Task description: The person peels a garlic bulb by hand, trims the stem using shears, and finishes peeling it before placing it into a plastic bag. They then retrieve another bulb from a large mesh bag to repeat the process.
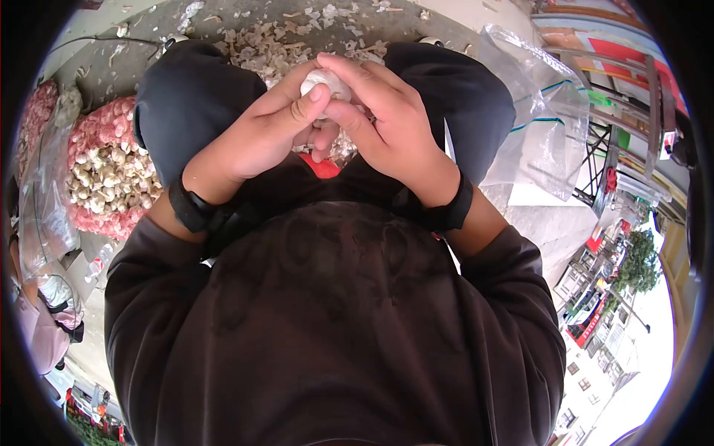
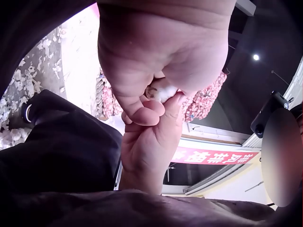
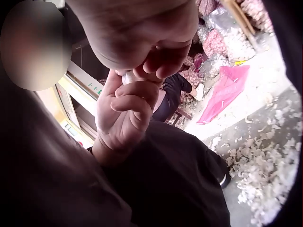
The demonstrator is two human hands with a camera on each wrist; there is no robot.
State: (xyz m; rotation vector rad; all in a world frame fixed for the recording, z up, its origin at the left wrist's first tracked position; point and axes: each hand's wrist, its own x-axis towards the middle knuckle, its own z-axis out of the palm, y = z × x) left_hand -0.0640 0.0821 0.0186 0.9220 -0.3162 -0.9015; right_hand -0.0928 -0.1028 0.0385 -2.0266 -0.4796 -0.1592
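Note:
A white garlic bulb (image 1: 325, 80) sits between the two hands above the lap in the head view. My left hand (image 1: 256, 134) grips its left side, the thumb lying across the front. From the other side my right hand (image 1: 394, 123) curls its fingers and thumb about the bulb. In the left wrist view the bulb (image 2: 162, 91) shows a brownish end, pinched between the left hand (image 2: 163, 52) above and the right hand (image 2: 149, 149) below. Mostly hidden by fingers, the bulb (image 3: 127, 78) appears as a pale sliver in the right wrist view.
Garlic peelings (image 1: 279, 56) litter the ground beyond and between the knees. On the left stands an open pink net sack (image 1: 111, 123) of garlic bulbs. A clear plastic bag (image 1: 547, 141) lies to the right. Pink plastic sheeting (image 3: 225, 92) is on the ground in the right wrist view.

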